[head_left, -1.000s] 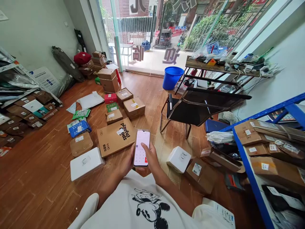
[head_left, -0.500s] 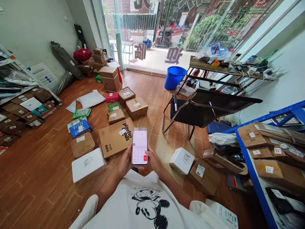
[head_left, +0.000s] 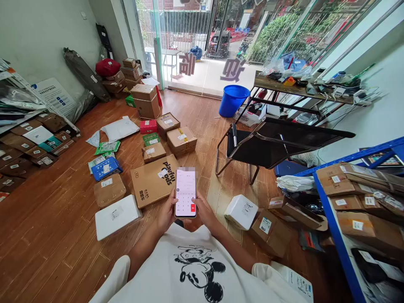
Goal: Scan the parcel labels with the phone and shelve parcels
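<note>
A smartphone [head_left: 185, 191] is held upright in front of my chest, its lit screen showing a number keypad with a red key at the lower right. My left hand [head_left: 166, 211] grips the phone's left edge, thumb over the left side of the screen. On the opposite edge, my right hand [head_left: 204, 210] grips it too, its thumb at the right column of keys. Just beyond the phone, a large flat brown carton [head_left: 151, 185] with black print lies on the floor. A white box [head_left: 118, 217] lies to the left of my left hand.
Several parcels, including a taped carton [head_left: 182, 141] and a blue packet [head_left: 106, 169], lie on the wooden floor. A black chair [head_left: 271, 145], a blue bucket [head_left: 232, 101] and a cluttered desk [head_left: 293, 90] stand ahead right. Parcel shelves flank both sides; the right one has a blue frame [head_left: 336, 235].
My left thumb has moved onto the left side of the phone's screen. The view has shifted slightly; both hands still hold the phone in the same place.
</note>
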Demonstrator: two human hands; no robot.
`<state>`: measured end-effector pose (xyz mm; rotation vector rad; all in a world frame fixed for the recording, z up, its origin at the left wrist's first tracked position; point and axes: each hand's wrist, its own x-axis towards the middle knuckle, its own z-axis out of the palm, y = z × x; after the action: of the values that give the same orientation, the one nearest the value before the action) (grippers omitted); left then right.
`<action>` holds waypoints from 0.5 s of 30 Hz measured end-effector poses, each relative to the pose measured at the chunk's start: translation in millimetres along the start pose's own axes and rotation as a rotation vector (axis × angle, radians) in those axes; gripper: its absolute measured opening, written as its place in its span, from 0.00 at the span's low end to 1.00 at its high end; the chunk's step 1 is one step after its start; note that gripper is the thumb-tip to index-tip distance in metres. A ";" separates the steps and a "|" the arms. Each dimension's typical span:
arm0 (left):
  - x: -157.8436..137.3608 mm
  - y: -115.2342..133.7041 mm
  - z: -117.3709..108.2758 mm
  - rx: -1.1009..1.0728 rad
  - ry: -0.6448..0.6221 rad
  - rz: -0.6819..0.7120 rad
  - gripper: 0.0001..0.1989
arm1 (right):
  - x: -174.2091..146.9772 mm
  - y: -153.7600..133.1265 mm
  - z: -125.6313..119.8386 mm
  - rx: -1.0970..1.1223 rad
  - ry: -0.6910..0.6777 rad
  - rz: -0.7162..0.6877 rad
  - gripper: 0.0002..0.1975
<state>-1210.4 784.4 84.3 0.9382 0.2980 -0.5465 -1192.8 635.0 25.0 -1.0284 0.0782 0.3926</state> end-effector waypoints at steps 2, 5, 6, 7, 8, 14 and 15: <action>0.4 0.8 -0.1 0.014 0.011 -0.003 0.44 | 1.7 0.8 -0.2 -0.004 0.000 -0.005 0.21; 1.1 2.5 1.4 0.080 0.073 -0.012 0.43 | 1.7 -2.4 0.7 -0.010 -0.022 -0.024 0.21; 1.7 3.0 2.0 0.107 0.104 -0.012 0.42 | 0.8 -4.8 1.6 -0.018 -0.045 -0.035 0.22; 2.4 3.4 2.5 0.128 0.134 -0.008 0.41 | -0.4 -7.7 2.6 -0.031 -0.074 -0.044 0.23; 3.3 3.6 2.8 0.137 0.157 -0.001 0.41 | -1.9 -10.7 3.8 -0.048 -0.106 -0.050 0.25; 10.2 1.1 3.6 0.136 0.192 0.075 0.45 | -5.5 -19.3 8.2 -0.119 -0.183 -0.057 0.32; 11.4 0.6 3.6 0.171 0.207 0.076 0.45 | -4.2 -18.4 7.9 -0.110 -0.181 -0.064 0.30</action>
<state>-1200.6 778.2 81.4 1.1708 0.4041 -0.4094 -1191.1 632.2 45.2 -1.0969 -0.1392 0.4337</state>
